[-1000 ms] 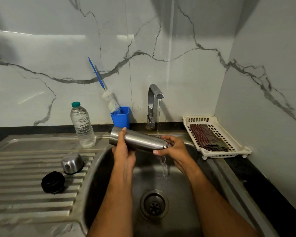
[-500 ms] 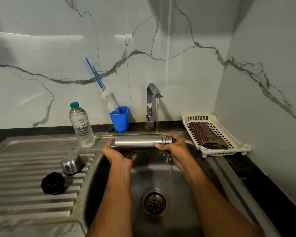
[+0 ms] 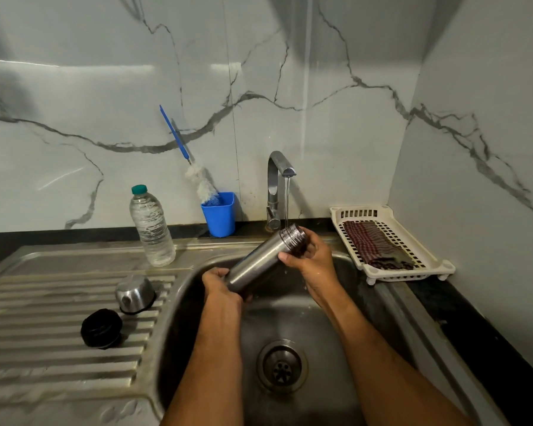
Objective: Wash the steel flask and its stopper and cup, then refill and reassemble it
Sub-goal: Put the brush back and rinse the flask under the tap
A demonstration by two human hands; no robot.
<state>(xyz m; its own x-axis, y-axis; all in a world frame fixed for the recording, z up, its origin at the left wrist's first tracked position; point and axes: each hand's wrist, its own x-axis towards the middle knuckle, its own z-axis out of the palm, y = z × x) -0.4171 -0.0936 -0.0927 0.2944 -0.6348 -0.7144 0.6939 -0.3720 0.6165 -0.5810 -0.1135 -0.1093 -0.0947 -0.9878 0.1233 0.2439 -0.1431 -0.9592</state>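
The steel flask (image 3: 260, 259) is held slanted over the sink basin (image 3: 345, 305), its open threaded mouth raised to the right under the running tap (image 3: 277, 176). A thin stream of water meets the rim of the mouth. My left hand (image 3: 220, 289) grips the flask's base, and my right hand (image 3: 308, 256) wraps the neck just below the mouth. The steel cup (image 3: 134, 293) lies upside down on the ribbed drainboard (image 3: 43, 348). The black stopper (image 3: 101, 328) sits in front of it, further left.
A plastic water bottle (image 3: 152, 227) with a green cap stands at the back of the drainboard. A blue cup (image 3: 219, 213) holds a bottle brush (image 3: 194, 170). A white rack (image 3: 413, 272) with a checked cloth (image 3: 374, 249) sits on the right counter. The drain (image 3: 282, 365) lies below.
The flask went from mouth tilted down, through level, to mouth raised up under the stream. My left hand slid down to the base and dropped lower.
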